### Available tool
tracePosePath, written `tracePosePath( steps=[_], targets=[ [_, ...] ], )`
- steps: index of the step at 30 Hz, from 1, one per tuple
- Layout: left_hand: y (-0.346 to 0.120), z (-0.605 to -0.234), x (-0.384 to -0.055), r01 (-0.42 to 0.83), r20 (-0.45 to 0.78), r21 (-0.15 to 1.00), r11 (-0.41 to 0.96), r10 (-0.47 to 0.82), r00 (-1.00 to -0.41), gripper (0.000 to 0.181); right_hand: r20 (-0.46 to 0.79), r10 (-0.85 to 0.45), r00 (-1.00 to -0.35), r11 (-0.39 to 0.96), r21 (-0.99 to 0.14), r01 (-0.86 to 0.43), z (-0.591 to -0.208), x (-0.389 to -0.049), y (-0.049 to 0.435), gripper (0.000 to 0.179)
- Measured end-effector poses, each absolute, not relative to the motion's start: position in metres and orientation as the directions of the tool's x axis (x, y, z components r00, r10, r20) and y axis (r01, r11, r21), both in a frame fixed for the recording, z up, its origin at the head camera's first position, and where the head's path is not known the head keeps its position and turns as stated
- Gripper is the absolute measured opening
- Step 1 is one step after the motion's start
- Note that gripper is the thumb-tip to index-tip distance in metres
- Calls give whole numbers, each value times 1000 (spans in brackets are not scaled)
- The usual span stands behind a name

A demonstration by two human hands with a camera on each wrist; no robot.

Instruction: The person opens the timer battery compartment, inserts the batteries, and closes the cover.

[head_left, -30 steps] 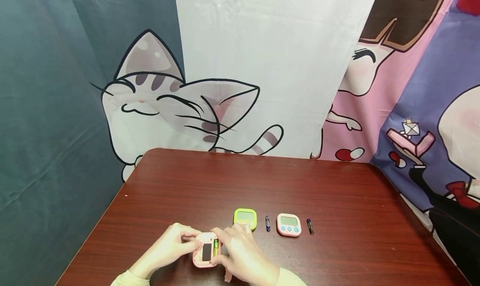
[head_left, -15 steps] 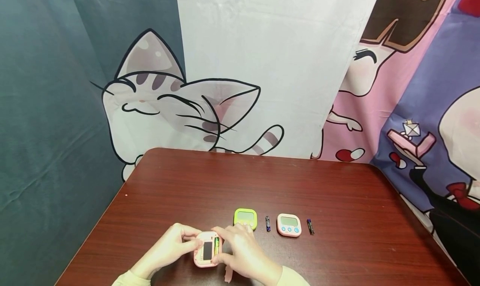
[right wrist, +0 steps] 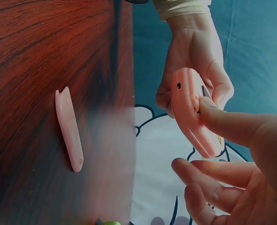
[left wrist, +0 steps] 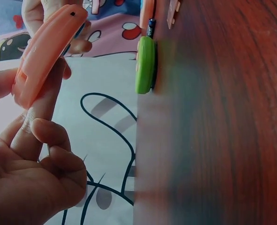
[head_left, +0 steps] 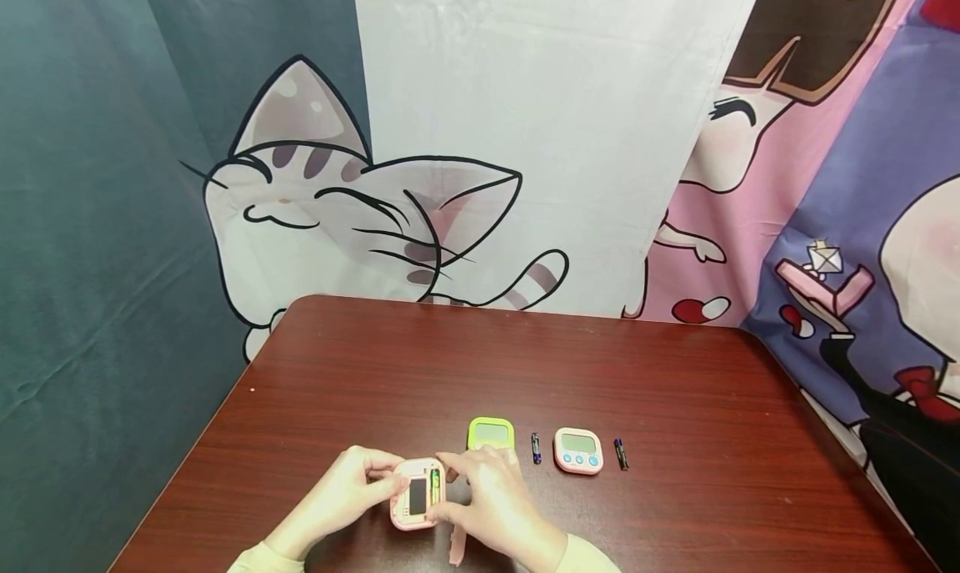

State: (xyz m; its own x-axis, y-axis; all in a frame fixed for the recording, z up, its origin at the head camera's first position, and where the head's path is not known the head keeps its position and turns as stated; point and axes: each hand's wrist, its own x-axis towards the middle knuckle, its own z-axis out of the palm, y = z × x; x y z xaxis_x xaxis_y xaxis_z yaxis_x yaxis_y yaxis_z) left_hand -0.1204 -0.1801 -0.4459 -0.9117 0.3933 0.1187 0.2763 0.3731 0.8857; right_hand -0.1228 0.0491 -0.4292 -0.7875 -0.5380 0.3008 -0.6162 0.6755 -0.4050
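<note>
A pink digital timer (head_left: 401, 516) is held back side up above the table's near part, its battery slot uncovered with a green-and-gold battery (head_left: 435, 483) inside. My left hand (head_left: 352, 488) grips its left edge, thumb on the back and fingers underneath. My right hand (head_left: 495, 494) is at the opposite edge, thumb at the lower corner by the slot and index finger near the upper corner. In the right wrist view that thumb presses on the timer's body (right wrist: 187, 110), while the other fingers are spread below. A loose pink battery cover (right wrist: 70, 133) lies on the table.
Beyond my right hand lies a lime-green timer (head_left: 491, 431), partly hidden by it. Further right are a dark battery (head_left: 536, 448), a pale pink timer (head_left: 578, 452) with blue buttons and another dark battery (head_left: 621, 454). A printed curtain (head_left: 555, 139) hangs behind the table (head_left: 675, 381).
The pink timer has shifted slightly up and right with both hands on it. My right index finger has moved a little outward at the upper corner.
</note>
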Motion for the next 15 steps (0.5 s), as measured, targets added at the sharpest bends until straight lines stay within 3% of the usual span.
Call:
tracePosePath(
  steps=[7, 15],
  targets=[
    [-178, -446, -119, 294, 138, 868, 401, 373, -917, 16, 238, -557, -795, 689, -403, -603, -431, -121, 50, 44],
    [-179, -445, -119, 300, 145, 861, 411, 367, -919, 16, 250, -572, -781, 659, -427, -619, -438, -120, 54, 51]
  ],
)
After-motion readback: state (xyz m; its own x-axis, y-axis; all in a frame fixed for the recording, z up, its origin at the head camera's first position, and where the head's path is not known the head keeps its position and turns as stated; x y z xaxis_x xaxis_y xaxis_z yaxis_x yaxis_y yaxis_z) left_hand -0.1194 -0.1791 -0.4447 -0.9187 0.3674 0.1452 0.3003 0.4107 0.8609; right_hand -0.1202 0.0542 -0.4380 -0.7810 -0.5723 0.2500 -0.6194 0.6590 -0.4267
